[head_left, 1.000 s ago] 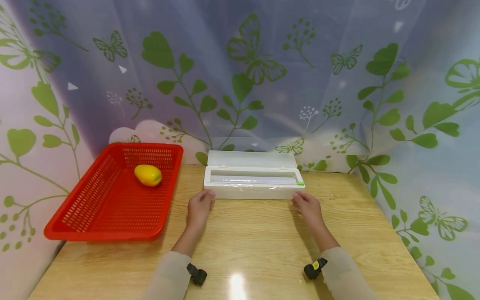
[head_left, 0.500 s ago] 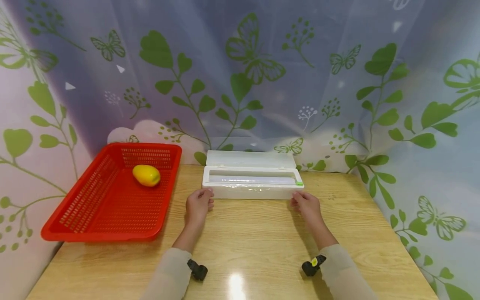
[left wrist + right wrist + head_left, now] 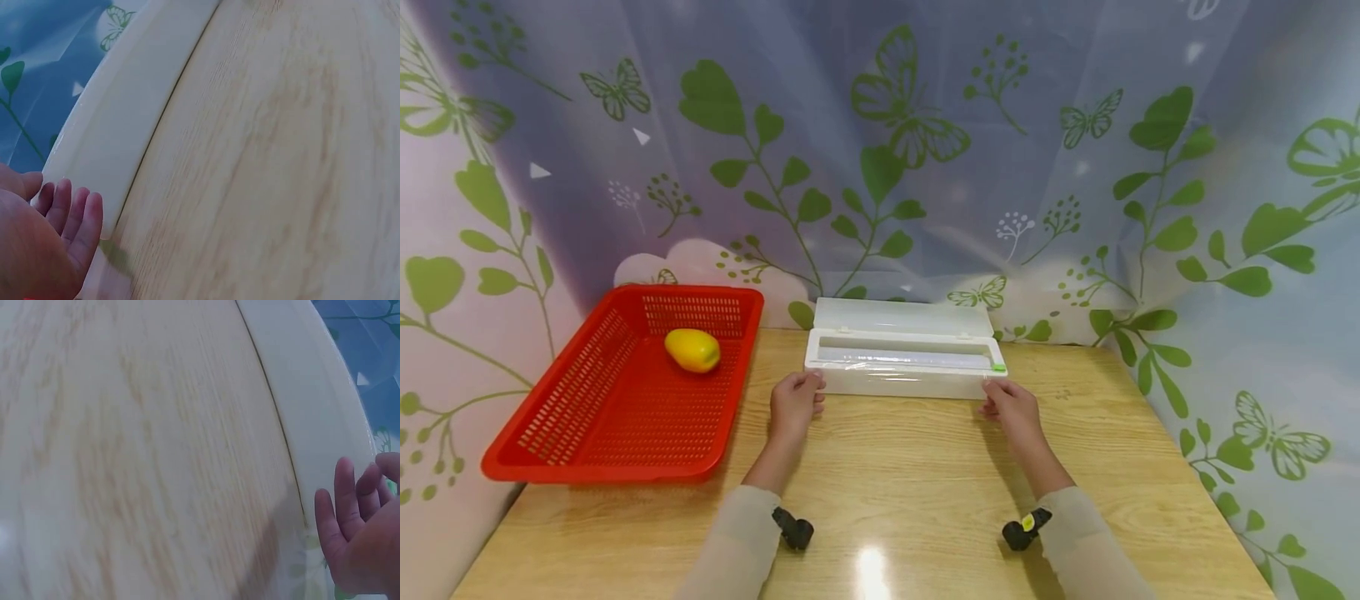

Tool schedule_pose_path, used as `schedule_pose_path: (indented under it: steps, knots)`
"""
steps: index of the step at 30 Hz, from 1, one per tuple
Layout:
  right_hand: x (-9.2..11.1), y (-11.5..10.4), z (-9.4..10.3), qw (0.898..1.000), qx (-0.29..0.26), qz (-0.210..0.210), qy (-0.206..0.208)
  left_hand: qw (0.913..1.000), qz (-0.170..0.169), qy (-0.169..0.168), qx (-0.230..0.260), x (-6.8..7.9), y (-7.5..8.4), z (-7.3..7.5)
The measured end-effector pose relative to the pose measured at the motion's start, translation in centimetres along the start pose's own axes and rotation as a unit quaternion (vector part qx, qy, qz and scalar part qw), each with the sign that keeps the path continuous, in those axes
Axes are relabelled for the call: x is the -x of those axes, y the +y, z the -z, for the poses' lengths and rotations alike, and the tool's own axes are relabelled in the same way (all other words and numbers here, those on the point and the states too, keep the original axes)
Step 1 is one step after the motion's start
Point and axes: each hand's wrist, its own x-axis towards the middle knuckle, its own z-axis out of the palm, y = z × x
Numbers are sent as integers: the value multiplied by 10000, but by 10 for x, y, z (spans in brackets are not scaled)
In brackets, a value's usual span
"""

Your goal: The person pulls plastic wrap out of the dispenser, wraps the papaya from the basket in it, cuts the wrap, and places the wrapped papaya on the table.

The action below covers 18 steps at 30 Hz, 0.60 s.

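Observation:
A long white cling film dispenser (image 3: 902, 384) stands at the back of the table, its lid (image 3: 902, 317) raised against the curtain. Inside its window lies a pale roll (image 3: 902, 358); shiny clear film shows over the front edge. At the front left corner, my left hand (image 3: 793, 406) pinches the edge of the cling film between thumb and forefinger. My right hand (image 3: 1015, 412) does the same at the front right corner. Both wrist views show the other fingers loosely bent before the dispenser's front wall (image 3: 134, 106). The thin film itself is hard to make out there.
To the left stands a red plastic basket (image 3: 718, 462) with a yellow mango-like fruit (image 3: 692, 350) in it. Behind everything hangs a patterned curtain (image 3: 955, 225). A small green tab (image 3: 999, 367) sits on the dispenser's right end. The wooden table (image 3: 895, 483) stretches in front.
The dispenser's left end has shifted very slightly back, along with my left hand. Both hands keep their pinch at the front corners. The view has drifted a little.

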Motion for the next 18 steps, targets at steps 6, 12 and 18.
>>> schedule_pose_path:
  steps: [6, 12, 18]
  knots:
    - [1, -6, 1, 9999, -26, 169, -30, 9999, -82, -97, 104, -1, 3, 2]
    - [0, -15, 4, 9997, 30, 194, -131, 9994, -176, -152, 268, -4, 9, 3]
    - [-4, -33, 6, 9990, 142, 165, -393, 9991, -203, -203, 312, -6, 12, 5]
